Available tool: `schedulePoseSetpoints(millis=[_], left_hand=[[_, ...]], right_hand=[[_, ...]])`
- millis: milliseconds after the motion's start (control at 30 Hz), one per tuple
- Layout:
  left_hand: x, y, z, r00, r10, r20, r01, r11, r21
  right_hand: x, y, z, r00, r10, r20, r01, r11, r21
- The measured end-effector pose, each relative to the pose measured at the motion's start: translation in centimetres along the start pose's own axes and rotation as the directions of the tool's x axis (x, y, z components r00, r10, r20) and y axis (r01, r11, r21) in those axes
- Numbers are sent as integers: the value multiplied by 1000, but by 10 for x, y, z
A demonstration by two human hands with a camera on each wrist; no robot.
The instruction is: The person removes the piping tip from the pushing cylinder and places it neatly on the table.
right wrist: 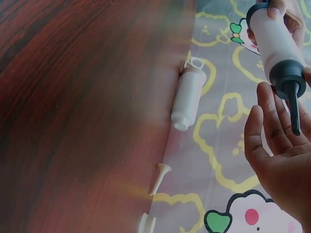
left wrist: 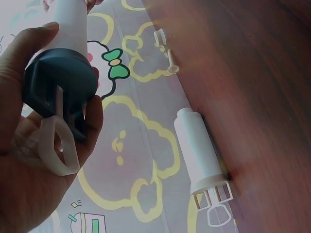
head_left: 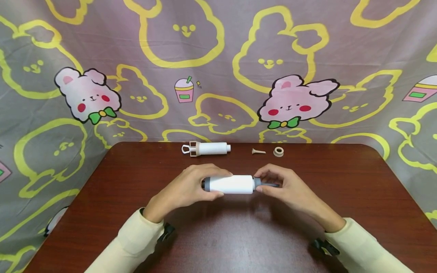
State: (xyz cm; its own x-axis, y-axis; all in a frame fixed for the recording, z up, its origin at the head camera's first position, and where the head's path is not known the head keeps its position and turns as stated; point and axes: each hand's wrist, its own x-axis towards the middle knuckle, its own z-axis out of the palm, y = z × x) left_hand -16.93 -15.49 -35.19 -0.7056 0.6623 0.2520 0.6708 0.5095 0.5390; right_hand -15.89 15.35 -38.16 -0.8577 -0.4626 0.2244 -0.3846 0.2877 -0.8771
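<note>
My left hand (head_left: 192, 185) grips the barrel's grey end on a large white syringe (head_left: 235, 184), held level above the table. Its dark grey end collar (left wrist: 65, 80) and a pale loop handle (left wrist: 59, 145) stick out toward the left palm. On the other end sits a dark grey cap with a narrow nozzle (right wrist: 295, 109). Thumb and fingertips of my right hand (head_left: 285, 184) pinch that cap, and the nozzle points into the right palm. In the right wrist view, the right hand's lower fingers (right wrist: 272, 124) extend loosely beneath the nozzle.
Along the far table edge lies a second white syringe with beige fittings (head_left: 212, 148). To its right are a small beige nozzle (head_left: 258, 151) and a beige ring cap (head_left: 278, 152). Behind the brown table (head_left: 119, 182) hangs a cartoon-printed curtain (head_left: 218, 76).
</note>
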Motion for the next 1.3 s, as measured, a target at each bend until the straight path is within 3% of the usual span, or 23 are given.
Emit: schedulePoseSetpoints(millis=[333,567,1300], left_hand=[[0,3,-3,1000,-14,9,14,1000,8],[0,5,-2,1000,26,-17,-26,1000,6],[-1,2,0,1000,-20,-7,20,1000,3]], right_hand=[[0,-2,-1,999,39,30,-39,999,-1],[-1,0,-2,997,47,63,-46,999,-20],[-2,0,2,1000,-6,-1,6,1000,-24]])
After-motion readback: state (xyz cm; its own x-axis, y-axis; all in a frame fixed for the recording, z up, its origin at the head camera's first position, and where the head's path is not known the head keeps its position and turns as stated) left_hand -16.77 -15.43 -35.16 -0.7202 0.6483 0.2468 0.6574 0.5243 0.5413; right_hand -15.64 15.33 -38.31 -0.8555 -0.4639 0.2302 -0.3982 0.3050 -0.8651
